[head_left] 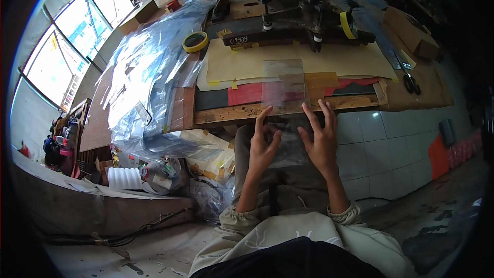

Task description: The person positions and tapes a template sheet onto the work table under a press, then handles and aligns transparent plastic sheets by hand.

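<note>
A clear plastic sheet (284,80) lies flat over the front of the work board and seems to hang past its edge toward the lap. My left hand (261,146) is at the sheet's left side, fingers reaching up to the board's wooden edge (231,114) and thumb apart. On the other side, my right hand (321,141) has its fingers spread, the tips close to the sheet's lower right corner. Whether the fingertips touch the plastic is hard to tell. Under the sheet run a cream card (236,67), a red strip (244,93) and brown tape (320,81).
A dark press bar (298,37) spans the board behind the sheet. Yellow tape rolls sit at left (195,42) and right (348,25). Black-handled scissors (411,82) lie on the right. Piled plastic film (141,92) covers the left side. A cardboard box (411,31) stands at far right.
</note>
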Demonstrator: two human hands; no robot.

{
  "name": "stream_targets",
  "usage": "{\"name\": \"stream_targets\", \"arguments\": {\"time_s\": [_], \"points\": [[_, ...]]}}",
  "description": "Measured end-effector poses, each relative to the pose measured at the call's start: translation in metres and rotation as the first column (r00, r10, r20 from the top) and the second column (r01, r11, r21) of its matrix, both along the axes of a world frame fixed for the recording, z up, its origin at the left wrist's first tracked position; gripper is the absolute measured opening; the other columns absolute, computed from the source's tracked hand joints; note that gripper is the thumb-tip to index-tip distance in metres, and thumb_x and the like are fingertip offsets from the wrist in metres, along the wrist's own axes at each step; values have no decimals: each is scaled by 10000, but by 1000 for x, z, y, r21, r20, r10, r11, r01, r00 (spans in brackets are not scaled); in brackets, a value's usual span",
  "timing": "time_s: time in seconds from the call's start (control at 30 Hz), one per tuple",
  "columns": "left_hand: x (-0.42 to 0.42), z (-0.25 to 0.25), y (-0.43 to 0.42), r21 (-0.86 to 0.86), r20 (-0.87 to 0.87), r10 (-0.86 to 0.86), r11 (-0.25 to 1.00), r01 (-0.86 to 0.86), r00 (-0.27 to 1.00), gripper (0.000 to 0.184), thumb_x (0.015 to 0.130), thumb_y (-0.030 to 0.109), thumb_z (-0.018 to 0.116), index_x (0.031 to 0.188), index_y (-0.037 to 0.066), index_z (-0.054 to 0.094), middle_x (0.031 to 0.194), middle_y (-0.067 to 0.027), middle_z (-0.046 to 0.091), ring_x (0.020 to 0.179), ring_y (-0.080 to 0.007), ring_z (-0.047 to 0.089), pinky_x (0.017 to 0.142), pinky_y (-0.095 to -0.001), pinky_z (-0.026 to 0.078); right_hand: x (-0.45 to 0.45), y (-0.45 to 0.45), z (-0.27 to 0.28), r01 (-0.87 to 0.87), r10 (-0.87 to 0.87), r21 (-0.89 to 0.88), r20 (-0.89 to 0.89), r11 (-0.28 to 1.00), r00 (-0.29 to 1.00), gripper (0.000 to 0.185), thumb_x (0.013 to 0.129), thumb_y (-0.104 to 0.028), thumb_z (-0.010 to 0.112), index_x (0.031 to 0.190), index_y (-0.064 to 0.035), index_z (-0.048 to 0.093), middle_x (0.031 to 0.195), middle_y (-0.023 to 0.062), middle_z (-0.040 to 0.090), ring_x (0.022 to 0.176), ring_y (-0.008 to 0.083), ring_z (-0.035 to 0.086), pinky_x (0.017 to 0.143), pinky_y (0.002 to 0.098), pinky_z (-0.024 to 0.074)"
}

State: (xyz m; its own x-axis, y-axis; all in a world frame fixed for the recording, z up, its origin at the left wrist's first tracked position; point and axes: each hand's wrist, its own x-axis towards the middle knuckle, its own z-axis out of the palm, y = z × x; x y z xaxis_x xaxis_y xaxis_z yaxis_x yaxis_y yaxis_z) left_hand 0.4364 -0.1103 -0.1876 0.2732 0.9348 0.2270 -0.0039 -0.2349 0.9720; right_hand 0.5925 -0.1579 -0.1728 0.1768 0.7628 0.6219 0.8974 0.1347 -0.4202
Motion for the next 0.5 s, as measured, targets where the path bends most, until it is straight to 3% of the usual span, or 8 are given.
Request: {"name": "stream_targets", "arguments": {"time_s": [0.03,0.07,0.13,0.17,0.2,0.27,0.3,0.5], "points": [[0,2,-2,-2,14,12,1000,-12,1000,573,832,-31,575,1357,97,385,703,6,509,633,-47,455,611,-187,392,2,0,1,-11,11,17,-10,1000,1000,507,855,-196,635,1337,-160,480,1363,169,381,1288,374,345,1030,462,348],[0,3,-3,12,69,-2,1000,1,998,547,842,-28,569,1348,88,397,712,15,502,635,-43,448,603,-183,382,3,-2,0,-21,21,29,-23,999,1000,501,856,-204,635,1331,-146,486,1346,175,394,1272,377,355,1022,459,352],[1,7,-2,46,179,-31,999,23,983,497,862,-22,556,1331,69,420,730,33,488,637,-35,432,587,-177,363,2,-2,3,6,-1,107,-46,994,999,469,877,-199,623,1319,-112,492,1187,145,499,1100,296,479,917,394,416],[4,20,-8,-17,235,-4,1000,8,972,336,900,-4,517,1234,25,518,762,40,483,679,-27,432,610,-174,361,0,-2,5,17,-8,148,-58,989,998,454,887,-197,617,1312,-95,495,1108,130,552,1013,256,541,865,362,448],[2,25,-9,-20,197,-11,1000,15,980,284,906,1,509,1187,14,548,763,41,476,686,-25,426,615,-175,356,-2,-4,8,-58,78,73,-312,996,947,426,898,-190,605,1297,-83,502,1002,100,558,910,206,535,797,324,444],[-2,31,-10,-21,122,-24,999,27,992,209,918,10,493,1092,-8,608,764,44,464,700,-22,416,625,-175,347,-5,-6,17,-251,162,-6,-747,968,644,371,920,-176,580,1267,-58,516,791,38,569,702,105,523,662,249,437],[-2,34,-13,-48,116,-18,999,24,993,193,921,12,488,1058,-9,622,767,43,464,704,-22,413,628,-176,342,-7,-5,21,-297,238,81,-803,952,546,300,940,-153,546,1214,-32,530,632,-22,502,589,26,446,566,183,370],[-5,39,-17,-107,115,-17,994,29,993,176,924,17,486,997,-11,644,765,34,465,701,-28,400,627,-182,327,-6,-8,26,-353,261,88,-836,932,482,190,943,-134,531,1072,-13,599,659,-27,497,607,31,429,574,189,366]]}}
